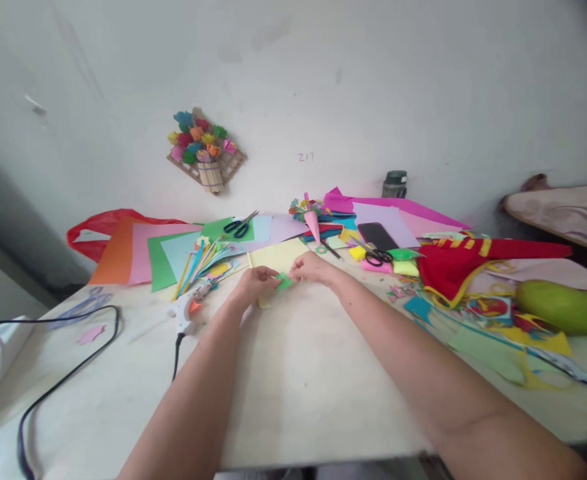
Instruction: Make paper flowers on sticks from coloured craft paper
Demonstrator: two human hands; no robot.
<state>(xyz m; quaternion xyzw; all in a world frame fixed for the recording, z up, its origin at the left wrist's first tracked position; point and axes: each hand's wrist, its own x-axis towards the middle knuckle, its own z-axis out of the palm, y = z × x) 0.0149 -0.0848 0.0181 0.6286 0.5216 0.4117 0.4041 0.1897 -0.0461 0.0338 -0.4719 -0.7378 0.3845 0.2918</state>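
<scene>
Over the middle of the table, my left hand [257, 285] pinches a small green paper piece [284, 282] by its left side. My right hand [311, 268] is closed at the right edge of the same piece, fingertips pressed together. Exact folds of the paper are too small to make out. Beneath and behind my hands lies a pale yellow sheet [283, 252]. A white glue gun [182, 316] with a black cord lies left of my left hand. Close by are paper strips [201, 263] in yellow, blue and white.
Coloured sheets [141, 250] line the back left, with scissors [241, 225] on top. A paper bouquet [311, 220], a phone [377, 237] and black-handled scissors [378, 258] sit back right. Paper scraps [488, 353] and a green fruit-like object [558, 308] cover the right. A black cable [63, 383] loops at left.
</scene>
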